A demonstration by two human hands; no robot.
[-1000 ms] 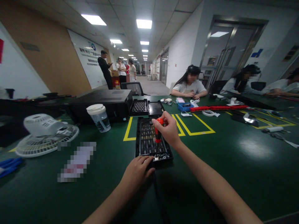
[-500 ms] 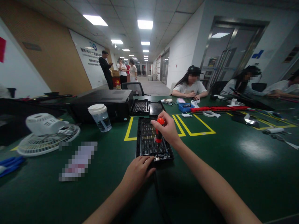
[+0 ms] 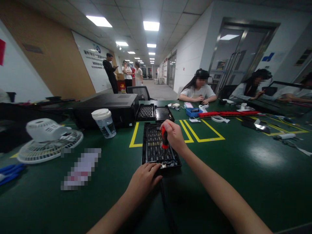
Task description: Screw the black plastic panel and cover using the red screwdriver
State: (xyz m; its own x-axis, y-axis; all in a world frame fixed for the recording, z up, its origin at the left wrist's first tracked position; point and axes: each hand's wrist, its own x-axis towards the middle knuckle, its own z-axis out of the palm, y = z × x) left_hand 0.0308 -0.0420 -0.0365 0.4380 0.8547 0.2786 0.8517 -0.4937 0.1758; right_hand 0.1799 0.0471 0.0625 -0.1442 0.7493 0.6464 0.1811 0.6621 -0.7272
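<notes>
A black, opened keyboard-like tray [image 3: 152, 146] lies lengthwise on the green table [image 3: 231, 169] in front of me. My right hand [image 3: 174, 136] is closed round a red-and-black screwdriver [image 3: 164, 139], held upright with its tip down on the tray's near end. My left hand [image 3: 143, 180] rests with curled fingers on the tray's near edge, pressing it down. A dark cable runs from the tray toward me.
A lidded plastic cup [image 3: 104, 123], a white desk fan [image 3: 47, 139] lying flat and a black box [image 3: 107, 109] stand to the left. Two more black trays [image 3: 153, 112] lie behind. Yellow tape outlines mark the table. People sit at the right and stand in the corridor.
My right hand has slid down over the screwdriver's red top, covering it, and the tool sits slightly lower. The left hand stays on the tray's edge.
</notes>
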